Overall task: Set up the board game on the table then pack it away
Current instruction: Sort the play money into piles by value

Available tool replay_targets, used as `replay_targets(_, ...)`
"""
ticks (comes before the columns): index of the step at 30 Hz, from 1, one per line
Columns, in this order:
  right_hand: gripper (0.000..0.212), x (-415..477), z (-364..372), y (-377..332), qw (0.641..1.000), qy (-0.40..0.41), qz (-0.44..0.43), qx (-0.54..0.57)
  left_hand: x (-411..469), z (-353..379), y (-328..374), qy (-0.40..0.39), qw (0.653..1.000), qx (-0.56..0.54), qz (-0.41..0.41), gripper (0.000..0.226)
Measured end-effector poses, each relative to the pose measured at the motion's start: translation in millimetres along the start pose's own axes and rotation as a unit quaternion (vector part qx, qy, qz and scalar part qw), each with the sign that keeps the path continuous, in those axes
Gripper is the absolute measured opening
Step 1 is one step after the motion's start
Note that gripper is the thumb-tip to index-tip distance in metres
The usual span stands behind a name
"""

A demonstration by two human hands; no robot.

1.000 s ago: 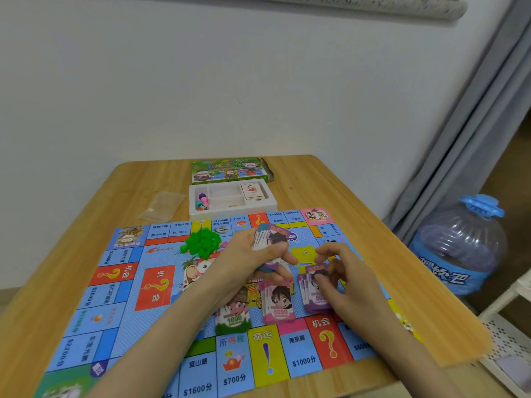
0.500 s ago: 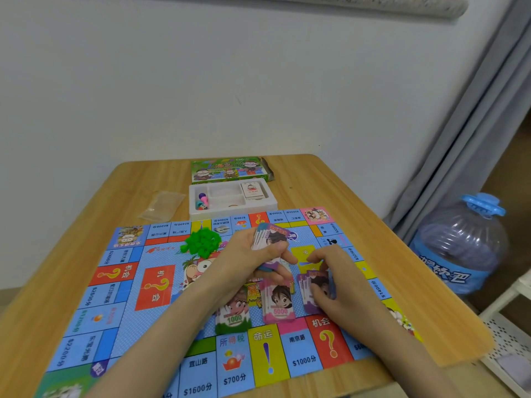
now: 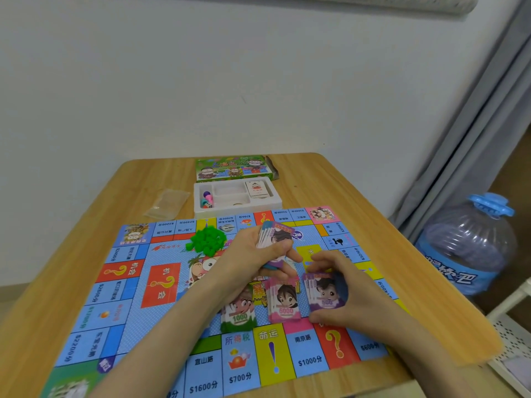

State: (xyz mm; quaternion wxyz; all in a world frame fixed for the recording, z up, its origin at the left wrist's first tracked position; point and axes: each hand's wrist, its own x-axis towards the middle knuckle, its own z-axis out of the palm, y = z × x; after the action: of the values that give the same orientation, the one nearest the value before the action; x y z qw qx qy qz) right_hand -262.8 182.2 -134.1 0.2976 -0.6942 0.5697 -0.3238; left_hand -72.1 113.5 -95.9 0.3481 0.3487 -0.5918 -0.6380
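The colourful game board (image 3: pixel 161 288) lies flat on the wooden table (image 3: pixel 339 191). My left hand (image 3: pixel 258 254) grips a stack of play money (image 3: pixel 273 235) above the board's middle. My right hand (image 3: pixel 350 291) curls its fingers and thumb round the purple 500 pile (image 3: pixel 324 294) lying on the board. Left of it lie a pink 5000 pile (image 3: pixel 284 303) and a green 1000 pile (image 3: pixel 238 314). A heap of green houses (image 3: pixel 208 239) sits near the board's far edge.
A white insert tray (image 3: pixel 273 202) holding pawns and a card deck stands behind the board, with the green game box (image 3: pixel 232 168) beyond it. A clear plastic bag (image 3: pixel 169 203) lies at the left. A large water bottle (image 3: pixel 468 245) stands on the floor at right.
My right hand has shifted left and down onto the purple pile, closing round it. The left hand has stayed in place with its stack.
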Motion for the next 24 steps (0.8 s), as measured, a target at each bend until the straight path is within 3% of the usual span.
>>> replay_targets(9, 0.066, 1.0, 2.4, 4.3, 0.998, -0.016, -0.028, -0.052, 0.7, -0.2, -3.0, -0.012, 1.000, -0.006, 0.004, 0.005)
replay_targets(14, 0.076, -1.3, 3.6, -0.7, 0.998, -0.003, -0.017, -0.053, 2.0, -1.4, -5.3, -0.026, 1.000, 0.002, -0.004, 0.015)
replay_targets(20, 0.060, -2.5, 5.0, -5.2, 0.998, 0.046, -0.026, -0.020, 3.4, 3.0, -0.4, -0.060, 0.984, -0.143, -0.089, 0.030)
replay_targets(24, 0.062, -1.9, 4.8, -3.7, 0.995, 0.084, -0.039, -0.018, 2.4, 3.2, 2.2, -0.089, 0.975, -0.185, -0.083, 0.028)
